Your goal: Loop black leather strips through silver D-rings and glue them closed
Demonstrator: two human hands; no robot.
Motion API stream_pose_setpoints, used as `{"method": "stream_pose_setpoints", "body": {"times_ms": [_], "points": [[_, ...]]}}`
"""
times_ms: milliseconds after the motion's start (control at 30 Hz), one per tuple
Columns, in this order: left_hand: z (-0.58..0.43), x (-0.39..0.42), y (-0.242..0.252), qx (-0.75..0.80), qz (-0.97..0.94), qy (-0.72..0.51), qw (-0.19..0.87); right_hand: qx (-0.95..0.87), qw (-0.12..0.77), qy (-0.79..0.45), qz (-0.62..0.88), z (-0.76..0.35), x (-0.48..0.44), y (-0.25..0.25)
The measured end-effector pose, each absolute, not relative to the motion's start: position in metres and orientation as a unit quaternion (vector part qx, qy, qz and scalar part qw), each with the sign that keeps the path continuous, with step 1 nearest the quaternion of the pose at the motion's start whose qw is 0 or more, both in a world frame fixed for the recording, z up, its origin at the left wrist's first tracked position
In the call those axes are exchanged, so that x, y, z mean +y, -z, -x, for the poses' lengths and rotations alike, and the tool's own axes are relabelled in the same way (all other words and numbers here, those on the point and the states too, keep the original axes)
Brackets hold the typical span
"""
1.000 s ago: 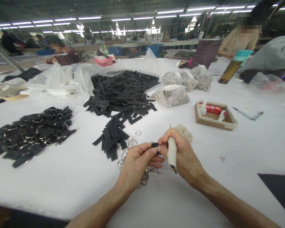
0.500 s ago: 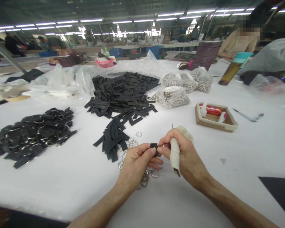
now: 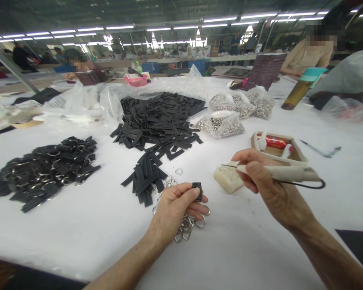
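Note:
Between thumb and fingers, my left hand [image 3: 177, 201] pinches a small folded black strip [image 3: 196, 191]. Loose silver D-rings [image 3: 186, 226] lie on the table under and beside that hand. My right hand [image 3: 266, 185] grips a pale wrapped tool [image 3: 286, 172] with a thin metal tip pointing left and a dark curved wire at its back end. Its tip is over a yellowish-white block [image 3: 228, 178], just left of the right fingers. Flat black strips [image 3: 147, 177] are heaped beyond my left hand, joining a larger pile [image 3: 163, 117]. Black pieces with rings [image 3: 48, 169] form a pile at the left.
Clear bags of metal rings [image 3: 219, 123] stand at the back. A cardboard tray [image 3: 298, 155] holds a red tube and white items; near it lies a thin metal tool [image 3: 319, 149]. A teal-lidded bottle [image 3: 301, 90] is farther right. Other people sit across the tables.
My right hand has moved right, away from the black strip, and turned the tool from upright to nearly level, uncovering the block. My left hand keeps its hold; the view has shifted slightly.

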State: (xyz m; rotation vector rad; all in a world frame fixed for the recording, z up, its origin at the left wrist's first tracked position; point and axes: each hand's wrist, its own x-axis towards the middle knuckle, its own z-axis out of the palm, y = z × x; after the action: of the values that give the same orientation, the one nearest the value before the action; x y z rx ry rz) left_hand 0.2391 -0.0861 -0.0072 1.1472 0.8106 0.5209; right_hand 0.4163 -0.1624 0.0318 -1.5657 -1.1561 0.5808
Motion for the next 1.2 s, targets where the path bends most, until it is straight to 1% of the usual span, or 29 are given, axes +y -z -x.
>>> {"method": "stream_pose_setpoints", "body": {"times_ms": [67, 133, 367, 600, 767, 933, 1133, 1200], "points": [[-0.24, -0.086, 0.008, 0.368, -0.516, -0.237, 0.736, -0.465, 0.526, -0.206, 0.682, -0.417, -0.161, -0.034], [-0.24, -0.085, 0.008, 0.366, -0.514, -0.237, 0.738, -0.442, 0.533, -0.198, 0.694, -0.415, -0.159, -0.034], [-0.24, -0.086, 0.01, 0.367, -0.506, -0.244, 0.742, -0.419, 0.517, -0.207, 0.717, -0.41, -0.156, -0.033], [-0.239, -0.086, 0.01, 0.367, -0.505, -0.243, 0.742, -0.4, 0.497, -0.243, 0.731, -0.407, -0.156, -0.032], [-0.239, -0.087, 0.009, 0.366, -0.505, -0.241, 0.743, -0.405, 0.499, -0.239, 0.728, -0.409, -0.158, -0.032], [-0.239, -0.086, 0.008, 0.364, -0.504, -0.241, 0.746, -0.415, 0.515, -0.27, 0.7, -0.409, -0.157, -0.037], [-0.239, -0.085, 0.008, 0.357, -0.502, -0.244, 0.749, -0.356, 0.589, -0.283, 0.668, -0.415, -0.152, -0.029], [-0.239, -0.085, 0.008, 0.354, -0.501, -0.246, 0.751, -0.36, 0.6, -0.297, 0.649, -0.42, -0.151, -0.026]]}}
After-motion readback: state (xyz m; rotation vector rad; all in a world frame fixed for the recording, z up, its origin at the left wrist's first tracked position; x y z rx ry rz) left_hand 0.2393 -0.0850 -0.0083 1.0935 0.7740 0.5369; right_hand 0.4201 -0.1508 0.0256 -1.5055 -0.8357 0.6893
